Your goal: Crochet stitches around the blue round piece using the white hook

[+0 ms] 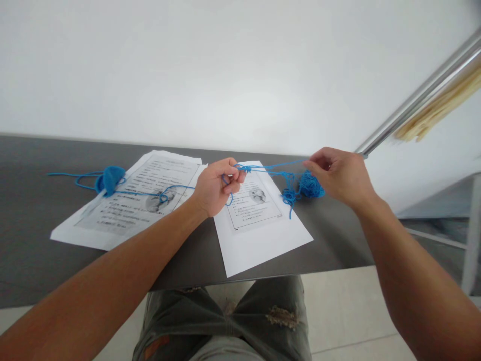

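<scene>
My left hand (221, 184) is closed on a knotted bunch of blue yarn (246, 169) above the right-hand printed sheet. From it, strands stretch right to my right hand (332, 173), whose thumb and fingers pinch the yarn. Below and beside my right hand lies a tangled ball of blue yarn (311, 185), with a looser tangle (288, 194) hanging or lying next to it. Another strand runs left from my left hand, across the papers, toward a small wound blue bundle (111, 180). My fingertips partly hide the yarn they grip.
Printed sheets (146, 173) lie left on the dark grey table (30, 215), and another printed sheet (259, 245) lies in the middle. A white wall (225, 75) stands behind. At right are a metal rail (421, 95) and a pale yellow bundle (439, 108).
</scene>
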`<action>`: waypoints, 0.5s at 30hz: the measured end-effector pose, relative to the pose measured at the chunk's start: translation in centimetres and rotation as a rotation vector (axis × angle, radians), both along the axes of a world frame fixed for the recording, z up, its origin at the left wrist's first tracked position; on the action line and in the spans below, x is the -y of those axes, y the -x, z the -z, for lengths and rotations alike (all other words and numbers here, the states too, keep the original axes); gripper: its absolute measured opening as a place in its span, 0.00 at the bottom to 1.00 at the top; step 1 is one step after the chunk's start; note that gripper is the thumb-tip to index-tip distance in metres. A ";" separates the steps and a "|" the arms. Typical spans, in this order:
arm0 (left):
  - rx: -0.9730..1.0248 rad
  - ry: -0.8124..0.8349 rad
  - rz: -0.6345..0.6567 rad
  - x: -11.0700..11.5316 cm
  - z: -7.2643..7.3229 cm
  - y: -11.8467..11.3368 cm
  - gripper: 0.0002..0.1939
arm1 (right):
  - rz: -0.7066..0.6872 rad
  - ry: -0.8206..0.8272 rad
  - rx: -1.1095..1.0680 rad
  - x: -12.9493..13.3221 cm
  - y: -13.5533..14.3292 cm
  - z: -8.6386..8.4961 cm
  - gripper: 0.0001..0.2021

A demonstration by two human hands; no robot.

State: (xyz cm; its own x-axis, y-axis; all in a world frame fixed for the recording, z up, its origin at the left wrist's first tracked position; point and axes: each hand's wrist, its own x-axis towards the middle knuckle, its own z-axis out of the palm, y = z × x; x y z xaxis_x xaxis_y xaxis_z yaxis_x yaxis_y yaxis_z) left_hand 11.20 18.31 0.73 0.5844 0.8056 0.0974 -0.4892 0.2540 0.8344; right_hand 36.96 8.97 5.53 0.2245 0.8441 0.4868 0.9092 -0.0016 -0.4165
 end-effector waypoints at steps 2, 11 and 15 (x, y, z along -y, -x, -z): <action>0.006 0.004 -0.047 -0.2 0.0 0.1 0.06 | 0.008 0.029 -0.015 0.0 0.1 -0.2 0.10; 0.002 0.082 -0.283 -1.4 -0.3 0.4 0.11 | -0.270 0.021 -0.731 -0.3 0.6 -1.9 0.12; 0.015 0.093 -0.290 -1.7 -0.7 0.6 0.11 | -0.352 0.049 -0.924 -0.1 1.1 -3.3 0.14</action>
